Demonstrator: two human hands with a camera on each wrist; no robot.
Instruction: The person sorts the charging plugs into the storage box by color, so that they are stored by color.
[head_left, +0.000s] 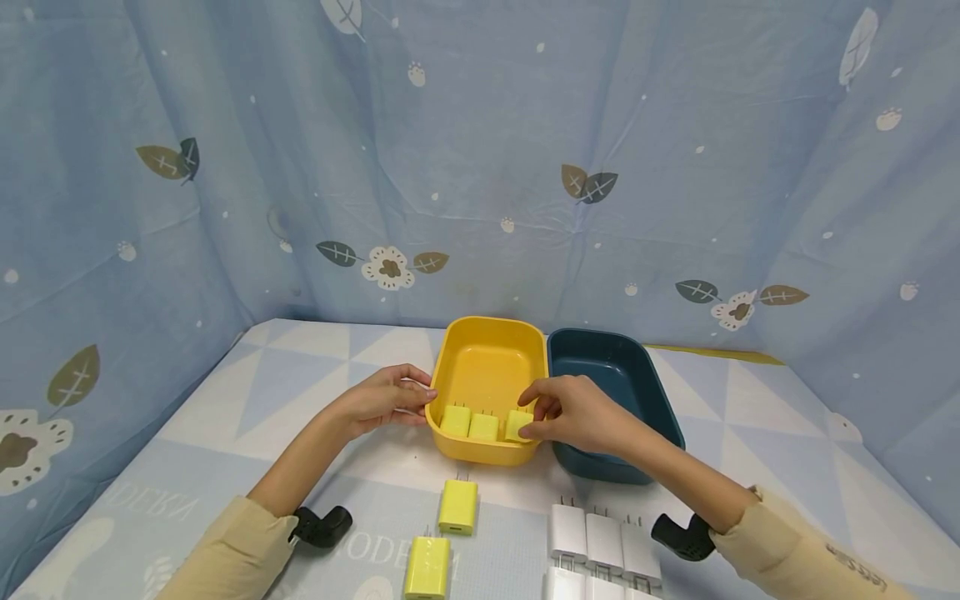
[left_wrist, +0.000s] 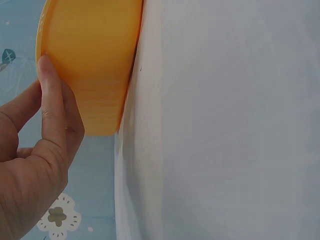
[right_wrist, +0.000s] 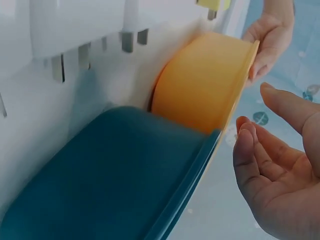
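My left hand (head_left: 386,400) holds the left rim of a yellow plastic bin (head_left: 487,362), its thumb (left_wrist: 47,75) against the edge. Three yellow charger plugs stand in the bin's near end, prongs up: a left one (head_left: 455,420), a middle one (head_left: 483,427) and a right one (head_left: 516,425). Over the bin's right rim reaches my right hand (head_left: 573,412), fingertips beside the right charger plug. In the right wrist view, the thumb and fingers of that right hand (right_wrist: 280,165) are apart, with nothing visible between them.
A dark blue bin (head_left: 611,375) stands against the yellow bin's right side. Two more yellow charger plugs, one farther (head_left: 458,506) and one nearer (head_left: 427,567), lie in front. Several white charger plugs (head_left: 567,532) sit in rows at the front right. A patterned curtain (head_left: 480,167) hangs behind.
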